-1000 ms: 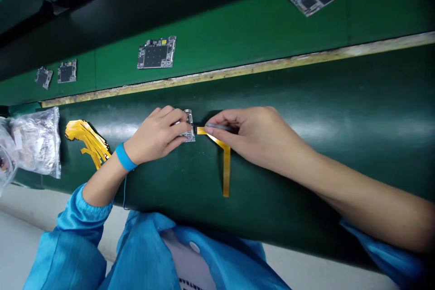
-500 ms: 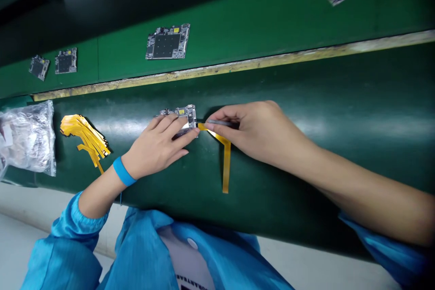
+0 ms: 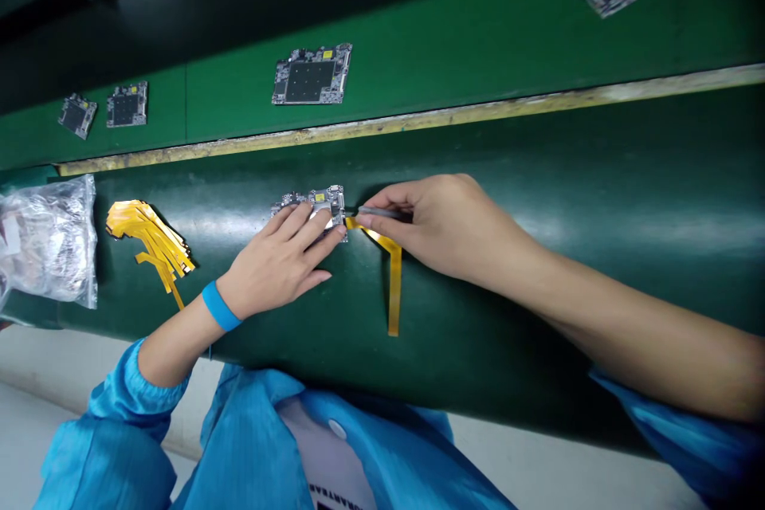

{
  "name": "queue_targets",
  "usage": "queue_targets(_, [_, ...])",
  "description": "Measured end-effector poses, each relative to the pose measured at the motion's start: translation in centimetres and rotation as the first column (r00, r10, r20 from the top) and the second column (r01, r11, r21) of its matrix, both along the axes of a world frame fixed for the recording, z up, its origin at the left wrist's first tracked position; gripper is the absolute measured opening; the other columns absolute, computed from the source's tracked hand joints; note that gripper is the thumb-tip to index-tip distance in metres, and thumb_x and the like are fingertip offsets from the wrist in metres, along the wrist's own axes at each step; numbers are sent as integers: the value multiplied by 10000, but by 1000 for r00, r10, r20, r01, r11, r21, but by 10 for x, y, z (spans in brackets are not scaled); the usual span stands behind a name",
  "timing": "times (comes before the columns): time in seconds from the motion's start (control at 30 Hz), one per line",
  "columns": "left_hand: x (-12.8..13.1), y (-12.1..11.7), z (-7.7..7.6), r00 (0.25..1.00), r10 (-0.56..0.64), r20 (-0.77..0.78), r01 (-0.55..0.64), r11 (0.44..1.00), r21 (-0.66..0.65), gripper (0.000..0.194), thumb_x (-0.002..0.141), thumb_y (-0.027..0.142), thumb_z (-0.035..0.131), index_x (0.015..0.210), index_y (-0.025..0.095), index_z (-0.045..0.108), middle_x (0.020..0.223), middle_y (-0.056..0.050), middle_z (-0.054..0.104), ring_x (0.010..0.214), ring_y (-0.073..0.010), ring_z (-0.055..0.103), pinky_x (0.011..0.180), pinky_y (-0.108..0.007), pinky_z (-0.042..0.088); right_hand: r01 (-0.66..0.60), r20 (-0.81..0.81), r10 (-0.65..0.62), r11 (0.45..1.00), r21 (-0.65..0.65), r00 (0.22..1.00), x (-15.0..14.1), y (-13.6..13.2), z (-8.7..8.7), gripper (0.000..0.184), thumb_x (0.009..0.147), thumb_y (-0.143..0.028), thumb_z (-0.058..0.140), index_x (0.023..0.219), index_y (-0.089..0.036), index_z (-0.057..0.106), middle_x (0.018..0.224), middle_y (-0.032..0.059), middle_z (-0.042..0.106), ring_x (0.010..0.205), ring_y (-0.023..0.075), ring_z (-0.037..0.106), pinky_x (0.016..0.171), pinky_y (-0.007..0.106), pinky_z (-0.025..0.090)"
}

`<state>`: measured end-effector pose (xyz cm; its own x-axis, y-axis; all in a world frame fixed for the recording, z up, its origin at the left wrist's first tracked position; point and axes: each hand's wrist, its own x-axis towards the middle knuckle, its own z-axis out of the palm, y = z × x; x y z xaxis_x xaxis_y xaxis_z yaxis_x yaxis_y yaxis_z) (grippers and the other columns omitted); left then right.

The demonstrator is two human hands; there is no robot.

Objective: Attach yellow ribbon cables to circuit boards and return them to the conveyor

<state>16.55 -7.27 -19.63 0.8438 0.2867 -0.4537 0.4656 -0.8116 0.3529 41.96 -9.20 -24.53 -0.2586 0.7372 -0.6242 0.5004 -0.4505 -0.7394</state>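
A circuit board [image 3: 319,198] lies on the dark green work surface, partly covered by my left hand [image 3: 280,261]. That hand rests on it with fingers spread, the index fingertip at the board's right edge. My right hand [image 3: 418,219] pinches a slim grey stick-like tool [image 3: 382,213] between thumb and fingers, its tip close to the connector side of the board. A bent orange flex cable [image 3: 394,279] runs from the board's right edge under my right fingertips, then down across the surface. Whether the cable's end sits in the connector is too small to tell.
Left of my hands lies a fanned pile of orange flex cables [image 3: 149,235], with a silvery plastic bag [image 3: 48,243] beyond it. Several circuit boards, one at centre [image 3: 311,76], lie on the brighter green belt [image 3: 466,48] behind a worn yellowish edge strip [image 3: 418,121].
The boards on the belt have shifted to the right. Both hands have moved very slightly left; the left fingertips have drawn back a little, and the right hand keeps its pinch on the grey tool.
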Motion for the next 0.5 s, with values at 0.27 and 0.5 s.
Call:
queue_targets(0.27, [-6, -6, -6, 1000, 19, 11, -19, 1000, -24, 684, 1174, 545, 501, 1722, 138, 451, 1738, -219, 528, 1640, -401, 479, 1323, -570, 448, 0, 23, 1, 999, -34, 1000, -3, 5, 3, 177, 932, -260, 751, 758, -272, 772, 702, -8, 769, 651, 207, 677, 655, 368, 435])
queue_targets(0.5, [-7, -9, -9, 999, 20, 49, -20, 1000, -2, 703, 1165, 568, 522, 1706, 122, 467, 1732, -219, 533, 1638, -408, 479, 1331, -571, 448, 58, 1, -59, 994, -95, 998, 2, 1, 5, 187, 925, -335, 758, 761, -247, 773, 646, -15, 708, 616, 172, 619, 613, 331, 413])
